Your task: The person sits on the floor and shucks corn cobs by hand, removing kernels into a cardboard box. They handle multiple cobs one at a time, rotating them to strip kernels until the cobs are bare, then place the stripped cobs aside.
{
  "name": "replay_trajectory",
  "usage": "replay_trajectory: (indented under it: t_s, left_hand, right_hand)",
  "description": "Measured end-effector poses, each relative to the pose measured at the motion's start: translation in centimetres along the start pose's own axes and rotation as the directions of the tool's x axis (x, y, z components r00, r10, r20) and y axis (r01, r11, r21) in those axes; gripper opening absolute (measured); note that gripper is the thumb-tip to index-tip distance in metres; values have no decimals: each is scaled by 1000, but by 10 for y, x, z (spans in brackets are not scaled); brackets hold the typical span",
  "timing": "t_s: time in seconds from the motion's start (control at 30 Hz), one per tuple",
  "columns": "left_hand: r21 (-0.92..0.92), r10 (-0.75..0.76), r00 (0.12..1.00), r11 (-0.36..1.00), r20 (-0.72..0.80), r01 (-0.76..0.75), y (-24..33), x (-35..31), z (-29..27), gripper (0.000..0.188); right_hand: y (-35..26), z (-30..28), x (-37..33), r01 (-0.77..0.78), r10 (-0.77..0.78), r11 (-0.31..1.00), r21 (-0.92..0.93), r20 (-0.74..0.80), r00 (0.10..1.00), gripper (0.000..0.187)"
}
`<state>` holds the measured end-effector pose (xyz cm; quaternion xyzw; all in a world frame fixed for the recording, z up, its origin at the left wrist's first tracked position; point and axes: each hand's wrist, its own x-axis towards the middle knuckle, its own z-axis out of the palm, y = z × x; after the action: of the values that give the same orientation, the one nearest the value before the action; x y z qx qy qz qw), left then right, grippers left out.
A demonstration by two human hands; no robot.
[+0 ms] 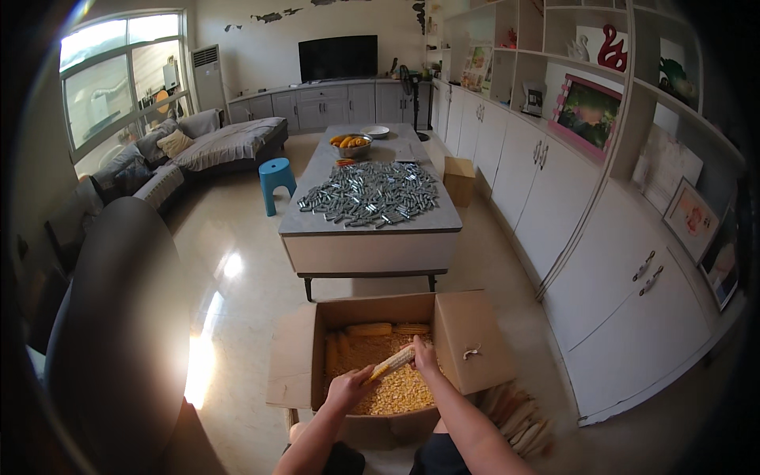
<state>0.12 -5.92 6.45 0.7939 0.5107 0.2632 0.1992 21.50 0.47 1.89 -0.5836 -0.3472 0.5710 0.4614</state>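
Observation:
Between my two hands is an ear of corn (392, 363), partly stripped so that pale cob shows beside yellow kernels. My left hand (350, 388) grips its lower left end, and my right hand (425, 356) closes round the upper right end. The corn is held slantwise over an open cardboard box (376, 307). Loose yellow kernels (400, 396) cover the box's bottom. Whole ears of corn (369, 328) lie along its far wall, with more at its left side.
Bare cobs or husks (522, 419) lie on the floor right of the box. Beyond it stands a low table (364, 257) bearing many small metal cylinders (368, 194) and a bowl of yellow-orange produce (350, 145). A blue stool (276, 184) is left of it; white cabinets (546, 190) line the right.

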Motion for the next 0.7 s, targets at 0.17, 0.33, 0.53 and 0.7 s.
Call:
replay_trajectory:
  t_s: [0.17, 0.33, 0.53, 0.7]
  left_hand:
    - [-98, -2, 997, 995, -76, -6, -6, 1, 6, 38]
    - [-189, -67, 997, 980, -41, 58, -4, 6, 19, 40]
    - [-189, -155, 982, 966, 111, 174, -3, 6, 12, 46]
    - [-270, -142, 982, 948, 124, 171, -17, 7, 16, 49]
  right_hand:
    - [-12, -4, -5, -103, 91, 985, 140, 88, 992, 54]
    - [0, -22, 16, 39, -37, 950, -308, 13, 999, 56]
    - [-8, -2, -20, 395, -675, 325, -859, 82, 734, 39]
    - [-27, 20, -42, 703, -587, 24, -711, 559, 586, 45]
